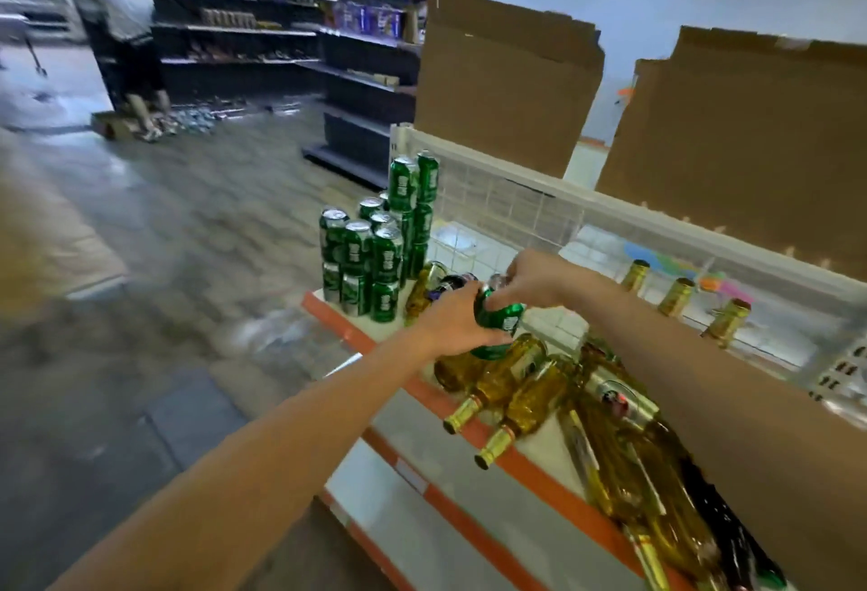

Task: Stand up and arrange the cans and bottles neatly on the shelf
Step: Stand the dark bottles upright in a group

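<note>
Roughly half done, I'd say: the can stack [370,252] stood at the left end of the shelf [328,309] and a few upright bottles [675,297] lined the back. The lying bottles [516,384] and a couple of loose cans were left to stand up. Left hand [450,323] had its grip wrapped round a tilted green can [499,318] just above the pile; right hand [530,281] curled at its top, grip unclear from blur.

Upright green cans [359,257] stacked at shelf [349,332] end; amber bottles [530,396] lying flat.
</note>
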Demonstrator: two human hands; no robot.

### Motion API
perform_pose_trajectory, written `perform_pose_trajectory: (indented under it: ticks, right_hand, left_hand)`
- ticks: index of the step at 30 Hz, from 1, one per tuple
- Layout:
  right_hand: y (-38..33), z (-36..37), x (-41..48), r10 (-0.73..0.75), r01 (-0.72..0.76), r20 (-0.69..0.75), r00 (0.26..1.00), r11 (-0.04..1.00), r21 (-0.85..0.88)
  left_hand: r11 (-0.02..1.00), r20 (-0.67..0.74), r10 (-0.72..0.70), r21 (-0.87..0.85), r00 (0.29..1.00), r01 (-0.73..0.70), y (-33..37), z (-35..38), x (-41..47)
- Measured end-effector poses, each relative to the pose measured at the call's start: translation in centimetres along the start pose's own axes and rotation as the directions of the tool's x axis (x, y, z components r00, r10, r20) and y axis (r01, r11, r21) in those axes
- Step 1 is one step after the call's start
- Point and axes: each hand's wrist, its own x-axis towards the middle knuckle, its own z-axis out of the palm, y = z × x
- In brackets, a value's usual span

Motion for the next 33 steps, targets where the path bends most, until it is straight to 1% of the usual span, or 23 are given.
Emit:
perform_pose_trajectory:
  ticks: [5,7,10,12,14,16,18,21,24,29,33]
  right_hand:
    - [-5.3,-0.3,4.1,-0.132,0.132,-0.005,0.991,0.991,0.036]
    - [-6.6,-1.4,5.9,-0.183,0.185,-0.039,0.982,0.982,0.044]
    - [-7.3,-3.4,9.7,-0.243,0.244,-0.020,0.970,0.964,0.108]
    - [-7.2,-4.2,12.5,-0.251,0.251,-0.017,0.968,0.957,0.143]
    - [-6.5,-4.6,15.3,-0.229,0.231,-0.035,0.973,0.954,0.193]
    - [-5.8,-4.7,17.6,-0.211,0.213,-0.037,0.977,0.951,0.223]
    - [-4.9,-4.5,19.6,-0.211,0.211,-0.028,0.977,0.946,0.244]
    - [-3.9,-3.7,22.1,-0.197,0.191,-0.004,0.980,0.943,0.273]
    - [-3.3,-2.9,24.2,-0.161,0.151,0.016,0.987,0.950,0.272]
    - [-2.7,-2.0,26.3,-0.124,0.108,0.040,0.991,0.954,0.279]
    - [-3.1,-1.3,26.9,-0.098,0.077,0.068,0.993,0.961,0.266]
  left_hand:
    - [0.997,-0.186,-0.071,-0.026,0.980,0.067,-4.5,-4.2,1.0]
    - [0.995,-0.240,-0.092,-0.050,0.967,0.082,-5.5,-6.1,2.4]
    - [0.995,-0.308,-0.102,-0.018,0.946,0.101,-6.9,-9.3,5.6]
    - [0.991,-0.347,-0.131,-0.029,0.929,0.129,-7.6,-11.6,8.0]
    - [0.986,-0.380,-0.164,-0.041,0.910,0.160,-8.2,-14.0,10.3]
    - [0.976,-0.438,-0.211,-0.043,0.874,0.214,-8.9,-16.0,12.6]
    - [0.962,-0.487,-0.270,-0.099,0.831,0.254,-9.6,-17.5,14.6]
    - [0.948,-0.489,-0.319,-0.162,0.812,0.275,-10.7,-18.4,17.4]
    - [0.941,-0.490,-0.337,-0.138,0.804,0.310,-11.8,-18.6,19.5]
    - [0.942,-0.423,-0.333,-0.105,0.843,0.320,-13.3,-18.2,21.0]
    - [0.946,-0.407,-0.321,-0.101,0.855,0.308,-15.1,-17.8,20.9]
